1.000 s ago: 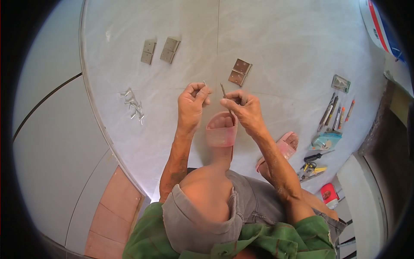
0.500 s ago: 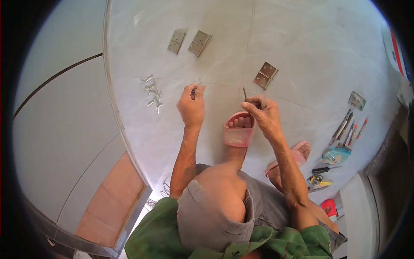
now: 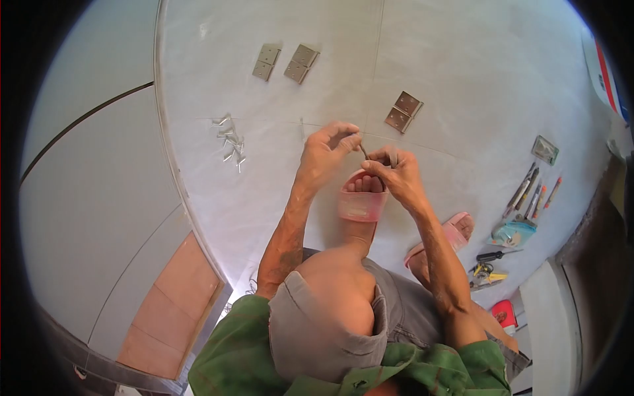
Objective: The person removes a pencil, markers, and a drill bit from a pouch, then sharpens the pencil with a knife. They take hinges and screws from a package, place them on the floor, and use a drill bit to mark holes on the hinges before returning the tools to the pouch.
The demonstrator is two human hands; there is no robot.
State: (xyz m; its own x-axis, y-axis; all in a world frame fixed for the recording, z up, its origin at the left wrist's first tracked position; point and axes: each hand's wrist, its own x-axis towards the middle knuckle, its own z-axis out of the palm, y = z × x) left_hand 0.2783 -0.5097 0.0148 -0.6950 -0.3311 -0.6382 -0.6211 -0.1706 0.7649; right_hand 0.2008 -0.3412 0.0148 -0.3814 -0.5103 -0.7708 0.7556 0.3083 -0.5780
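Observation:
My right hand (image 3: 396, 173) is closed in a pinch on a thin dark rod (image 3: 364, 153), which slants up and to the left. At the rod's upper end, my left hand (image 3: 325, 153) has thumb and fingers pressed together; whatever they hold is too small to make out. The two hands are close together above a foot in a pink slipper (image 3: 362, 206). Beyond my right hand, an opened metal hinge (image 3: 404, 112) lies on the floor.
Two more hinges (image 3: 266, 63) (image 3: 302, 63) lie farther off. A small heap of silvery rivets (image 3: 229, 140) is at the left. Along the right are pens (image 3: 522, 191), a teal pouch (image 3: 513, 234), a black screwdriver (image 3: 498, 255) and a flat clear packet (image 3: 545, 150). A white panel (image 3: 99, 198) borders the left.
My left hand has moved right, bringing its closed fingers to the tip of the rod. My right hand stays nearly in place, still pinching the rod.

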